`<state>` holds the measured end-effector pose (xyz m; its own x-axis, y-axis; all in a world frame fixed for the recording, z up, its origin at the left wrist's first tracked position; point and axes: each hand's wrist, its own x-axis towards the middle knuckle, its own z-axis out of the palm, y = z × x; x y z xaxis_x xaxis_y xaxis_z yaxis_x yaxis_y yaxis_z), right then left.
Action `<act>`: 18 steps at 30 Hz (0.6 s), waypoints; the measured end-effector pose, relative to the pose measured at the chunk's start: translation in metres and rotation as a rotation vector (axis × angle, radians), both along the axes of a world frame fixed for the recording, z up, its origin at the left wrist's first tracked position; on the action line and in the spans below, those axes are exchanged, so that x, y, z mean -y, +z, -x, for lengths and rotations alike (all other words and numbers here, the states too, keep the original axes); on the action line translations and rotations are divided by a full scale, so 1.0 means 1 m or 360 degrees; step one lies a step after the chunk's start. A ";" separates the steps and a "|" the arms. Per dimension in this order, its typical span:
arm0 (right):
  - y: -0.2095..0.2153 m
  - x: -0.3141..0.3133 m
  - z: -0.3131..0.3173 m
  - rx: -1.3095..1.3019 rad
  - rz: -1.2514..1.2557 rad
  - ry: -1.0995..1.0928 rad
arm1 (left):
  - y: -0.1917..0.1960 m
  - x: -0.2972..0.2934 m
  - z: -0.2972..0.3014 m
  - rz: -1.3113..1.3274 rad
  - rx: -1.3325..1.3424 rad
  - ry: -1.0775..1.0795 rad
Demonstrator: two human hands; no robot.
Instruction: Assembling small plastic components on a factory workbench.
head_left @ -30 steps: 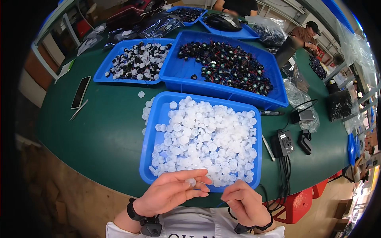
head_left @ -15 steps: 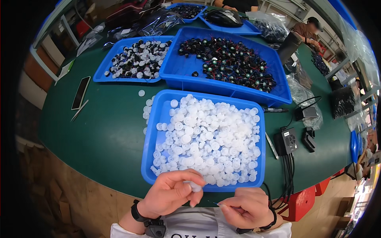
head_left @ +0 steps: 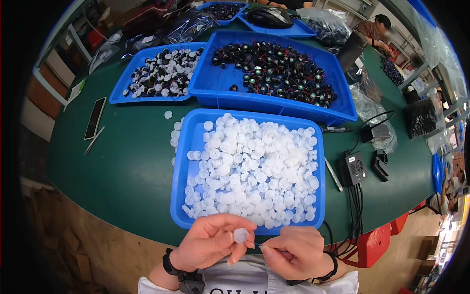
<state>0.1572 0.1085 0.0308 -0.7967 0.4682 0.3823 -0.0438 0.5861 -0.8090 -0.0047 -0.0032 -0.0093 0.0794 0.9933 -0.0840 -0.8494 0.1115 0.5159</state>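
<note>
While the left hand (head_left: pixel 208 242) grasps a round, translucent white cap (head_left: pixel 240 235) between thumb and fingers, the right hand (head_left: pixel 298 250) pinches a thin wire (head_left: pixel 254 243), reddish toward the cap and bluish at the fingers. Whether wire and cap are joined is hard to make out, and curled fingers hide the right palm. Both hands are at the near rim of a shallow blue tray (head_left: pixel 178 171) heaped with similar white pieces (head_left: pixel 254 166). Beyond it on the green counter (head_left: pixel 117 161), a deeper blue bin (head_left: pixel 223 78) holds dark wired parts (head_left: pixel 289 78), too tangled to tell apart. To the far left, the bin partly hides a second tray (head_left: pixel 142 101) of black-and-white parts (head_left: pixel 164 73). At the far side, a dark-shirted person (head_left: pixel 293 4) is cut off by the view's top edge.
</note>
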 end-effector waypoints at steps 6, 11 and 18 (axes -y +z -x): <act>0.000 0.000 0.002 -0.0007 0.0058 0.0026 | 0.002 0.002 -0.001 0.0030 -0.0040 -0.0011; -0.001 0.000 0.003 -0.0011 -0.0040 -0.0014 | 0.004 0.003 -0.002 0.0024 -0.0150 -0.0010; -0.002 0.002 0.005 0.0019 -0.0176 -0.0081 | 0.007 0.003 -0.003 0.0059 -0.0275 0.0046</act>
